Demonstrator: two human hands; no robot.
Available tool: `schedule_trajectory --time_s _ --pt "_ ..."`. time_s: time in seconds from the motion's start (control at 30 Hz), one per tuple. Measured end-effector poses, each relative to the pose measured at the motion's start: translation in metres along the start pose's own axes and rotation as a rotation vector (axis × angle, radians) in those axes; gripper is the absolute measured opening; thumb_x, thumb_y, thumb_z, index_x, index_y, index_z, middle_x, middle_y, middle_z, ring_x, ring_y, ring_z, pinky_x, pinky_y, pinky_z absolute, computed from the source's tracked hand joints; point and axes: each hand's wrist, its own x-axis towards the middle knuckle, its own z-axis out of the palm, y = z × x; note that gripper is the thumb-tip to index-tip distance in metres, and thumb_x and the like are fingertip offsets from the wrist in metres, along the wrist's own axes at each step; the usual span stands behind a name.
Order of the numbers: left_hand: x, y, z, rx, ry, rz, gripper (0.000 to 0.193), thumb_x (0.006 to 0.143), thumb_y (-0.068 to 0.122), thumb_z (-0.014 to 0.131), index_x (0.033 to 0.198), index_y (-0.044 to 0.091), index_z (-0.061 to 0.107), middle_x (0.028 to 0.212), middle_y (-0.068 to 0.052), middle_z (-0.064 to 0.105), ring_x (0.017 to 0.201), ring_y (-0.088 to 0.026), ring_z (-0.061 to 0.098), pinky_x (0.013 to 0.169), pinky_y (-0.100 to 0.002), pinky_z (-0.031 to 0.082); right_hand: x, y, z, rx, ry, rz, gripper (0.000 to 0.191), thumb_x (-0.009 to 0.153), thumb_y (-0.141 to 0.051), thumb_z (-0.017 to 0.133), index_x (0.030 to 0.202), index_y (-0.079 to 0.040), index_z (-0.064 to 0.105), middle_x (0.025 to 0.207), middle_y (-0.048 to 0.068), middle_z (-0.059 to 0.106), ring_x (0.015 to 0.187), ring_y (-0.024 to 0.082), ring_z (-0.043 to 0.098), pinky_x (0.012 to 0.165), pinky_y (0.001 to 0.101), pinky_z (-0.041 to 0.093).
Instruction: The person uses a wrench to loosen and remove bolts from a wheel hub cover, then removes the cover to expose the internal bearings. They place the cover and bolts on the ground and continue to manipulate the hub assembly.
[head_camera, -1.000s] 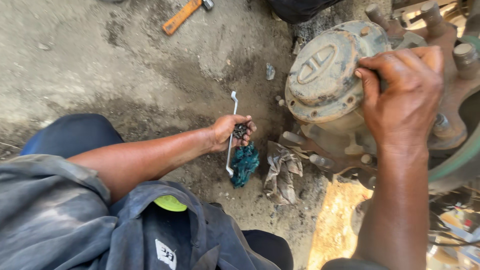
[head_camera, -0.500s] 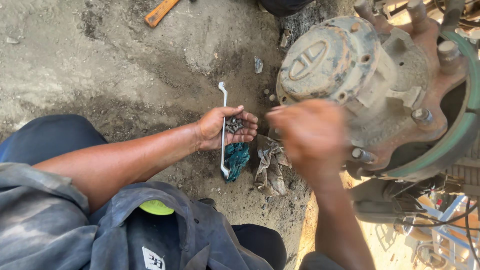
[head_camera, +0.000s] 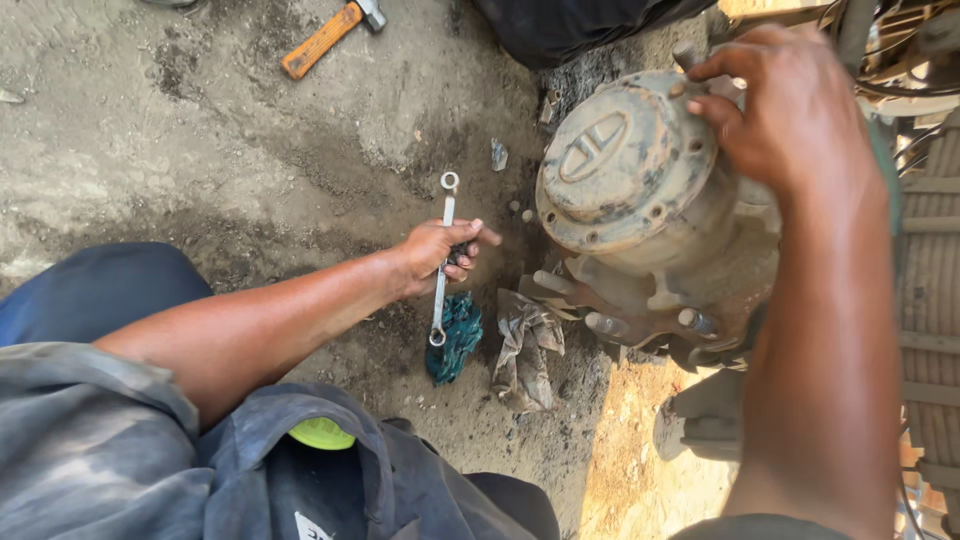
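**Hands at a dusty wheel hub**

Nearest, grey work jacket (head_camera: 90, 450) and blue trouser knee (head_camera: 90, 300), a yellow-green scrap (head_camera: 322, 434) between the folds. Beyond, left hand (head_camera: 440, 252) low on the dirt ground (head_camera: 200, 150), fingers curled around small dark pieces, lying over the shaft of a slim silver ring spanner (head_camera: 441, 262). Just below the spanner's lower end, a crumpled teal rag (head_camera: 455, 340); beside that, a dirty grey cloth (head_camera: 525, 350). Right of these, the round, dust-caked metal wheel hub (head_camera: 625, 175), studs jutting beneath. Right hand (head_camera: 790, 105) cupped over the hub's upper far edge, fingers bent against the rim. Farthest, at top, a hammer with an orange wooden handle (head_camera: 325, 35), well apart.
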Motion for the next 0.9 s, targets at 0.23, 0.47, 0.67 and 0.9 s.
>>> schedule_trajectory --time_s 0.23,0.47,0.67,0.9 --pt "0.017 0.016 0.030 0.012 -0.079 0.065 0.040 0.103 0.025 0.055 0.139 0.008 0.060 0.078 0.001 0.049 0.060 -0.007 0.042 0.042 -0.017 0.034 0.029 0.019 0.027 0.136 -0.306 0.275 0.028 0.092 -0.025 0.083 0.117 -0.014 0.080 0.094 0.014 0.077 0.084 0.027 0.073 0.078 0.0429 0.057" --pt "0.027 0.018 0.038 0.047 -0.034 0.159 0.027 0.101 0.023 0.060 0.125 0.011 0.061 0.076 0.001 0.050 0.057 -0.006 0.040 0.040 -0.018 0.031 0.039 0.011 0.029 0.158 -0.291 0.205 0.027 0.085 -0.012 0.085 0.112 -0.010 0.080 0.098 0.013 0.077 0.084 0.024 0.073 0.081 0.0402 0.058" --pt "0.020 0.022 0.041 0.075 -0.024 0.153 0.024 0.103 0.022 0.059 0.122 0.009 0.061 0.077 0.001 0.052 0.059 -0.006 0.042 0.042 -0.019 0.032 0.034 0.028 0.037 0.232 -0.225 0.071 0.022 0.093 -0.007 0.080 0.115 -0.009 0.080 0.103 0.015 0.075 0.091 0.026 0.072 0.082 0.0417 0.060" --pt "0.015 0.026 0.036 0.136 -0.124 0.180 0.020 0.109 0.025 0.056 0.115 0.005 0.056 0.080 0.002 0.050 0.061 -0.006 0.042 0.043 -0.018 0.032 0.031 0.029 0.037 0.301 -0.236 0.205 0.027 0.089 -0.008 0.079 0.116 -0.009 0.078 0.100 0.015 0.074 0.089 0.027 0.072 0.079 0.0455 0.060"
